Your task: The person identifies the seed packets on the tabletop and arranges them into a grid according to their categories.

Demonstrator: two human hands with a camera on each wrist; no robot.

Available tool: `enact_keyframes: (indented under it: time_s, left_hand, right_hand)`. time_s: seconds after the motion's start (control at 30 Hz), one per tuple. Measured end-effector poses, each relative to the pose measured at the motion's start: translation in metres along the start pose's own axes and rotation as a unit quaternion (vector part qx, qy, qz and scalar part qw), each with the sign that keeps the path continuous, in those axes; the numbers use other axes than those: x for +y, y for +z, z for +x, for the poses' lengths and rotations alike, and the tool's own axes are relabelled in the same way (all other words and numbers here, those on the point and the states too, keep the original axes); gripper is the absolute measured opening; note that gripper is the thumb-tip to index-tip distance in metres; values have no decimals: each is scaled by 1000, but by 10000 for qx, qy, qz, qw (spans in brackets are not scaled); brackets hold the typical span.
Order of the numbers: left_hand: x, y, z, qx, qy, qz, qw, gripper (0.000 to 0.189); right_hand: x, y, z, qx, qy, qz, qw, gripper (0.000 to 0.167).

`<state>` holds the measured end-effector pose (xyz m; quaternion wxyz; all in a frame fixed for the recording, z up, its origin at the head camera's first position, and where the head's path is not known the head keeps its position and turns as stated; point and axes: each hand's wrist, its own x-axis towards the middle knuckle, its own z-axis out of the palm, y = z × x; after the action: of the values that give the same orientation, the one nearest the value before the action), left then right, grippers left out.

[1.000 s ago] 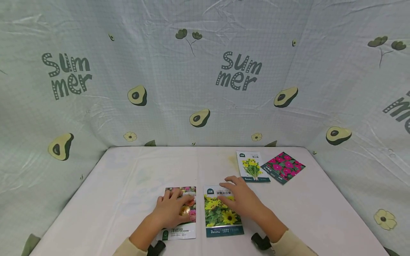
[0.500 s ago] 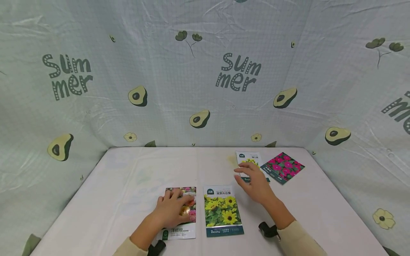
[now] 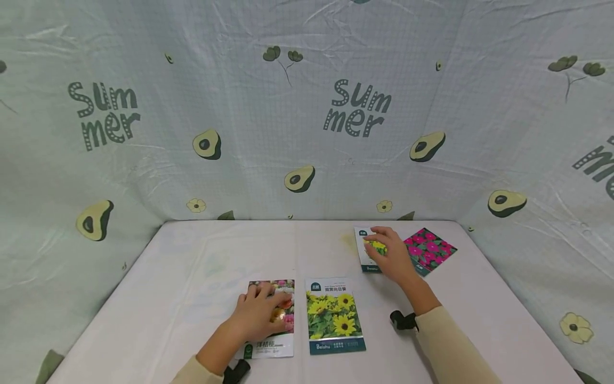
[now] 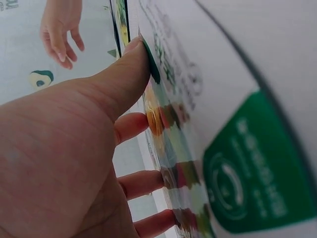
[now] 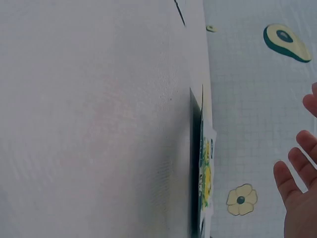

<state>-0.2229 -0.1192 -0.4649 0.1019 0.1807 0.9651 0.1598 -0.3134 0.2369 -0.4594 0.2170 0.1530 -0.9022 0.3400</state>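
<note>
My left hand (image 3: 256,317) rests on a seed packet (image 3: 275,348) with pink and orange flowers and a white lower band. The left wrist view shows the thumb and spread fingertips touching its face. Over the back right of the table, my right hand (image 3: 392,258) hovers with relaxed, slightly bent fingers above a white seed packet (image 3: 369,261) with yellow flowers, partly covering it. In the right wrist view the fingers (image 5: 287,183) stand apart from the packets. A magenta-flowered seed packet (image 3: 434,249) lies beside it. Between the hands lies a sunflower seed packet (image 3: 336,317).
The packets lie on a white-covered table (image 3: 216,250). Behind it hangs a pale curtain (image 3: 249,106) printed with avocados and lettering. A black wrist device (image 3: 403,320) sits at the right wrist, and another (image 3: 236,372) at the left.
My right hand has left the sunflower packet and moved away and to the right, over the white yellow-flowered packet. The left hand has stayed on its packet.
</note>
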Motion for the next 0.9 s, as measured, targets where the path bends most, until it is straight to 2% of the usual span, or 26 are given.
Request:
enact_keyframes:
  time_s: [0.3, 0.47, 0.7, 0.9]
  left_hand:
    - [2, 0, 0, 25, -38, 40, 10000, 63]
    - [3, 1, 0, 37, -87, 78, 9999, 62]
    - [3, -1, 0, 68, -71, 55, 9999, 61]
    - [4, -3, -1, 60, -38, 45, 10000, 61]
  right_hand:
    - [24, 5, 14, -322, 572, 167, 9977, 31]
    - [34, 9, 17, -547, 753, -33, 9957, 33]
    - [46, 14, 25, -994, 803, -413, 9909, 37]
    - [51, 17, 30, -1331, 855, -526, 9860, 41]
